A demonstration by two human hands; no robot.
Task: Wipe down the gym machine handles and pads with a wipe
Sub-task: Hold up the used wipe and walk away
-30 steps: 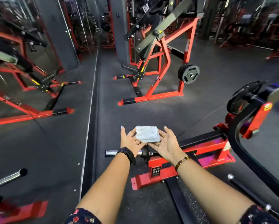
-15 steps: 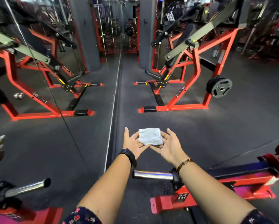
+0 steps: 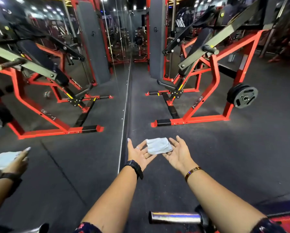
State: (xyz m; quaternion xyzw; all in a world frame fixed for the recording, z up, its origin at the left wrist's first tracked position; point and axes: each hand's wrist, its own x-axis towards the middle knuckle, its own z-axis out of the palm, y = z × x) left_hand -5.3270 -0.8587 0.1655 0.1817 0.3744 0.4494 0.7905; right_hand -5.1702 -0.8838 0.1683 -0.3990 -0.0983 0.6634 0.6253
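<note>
A folded white wipe lies across the fingers of both my hands, held out palm-up in front of me. My left hand has a black watch at the wrist and its fingers are straight under the wipe's left edge. My right hand wears a gold bracelet and supports the wipe's right side with relaxed fingers. Ahead to the right stands a red-framed gym machine with a black grip handle and a dark back pad.
A wall mirror fills the left side and reflects the machine and my hands. A weight plate hangs on the machine's right post. A chrome bar end juts out below my right forearm. Dark rubber floor lies between me and the machine.
The view has tilted up and away from the low red machine at my feet toward the machine ahead. My hands keep the same palm-up hold under the wipe.
</note>
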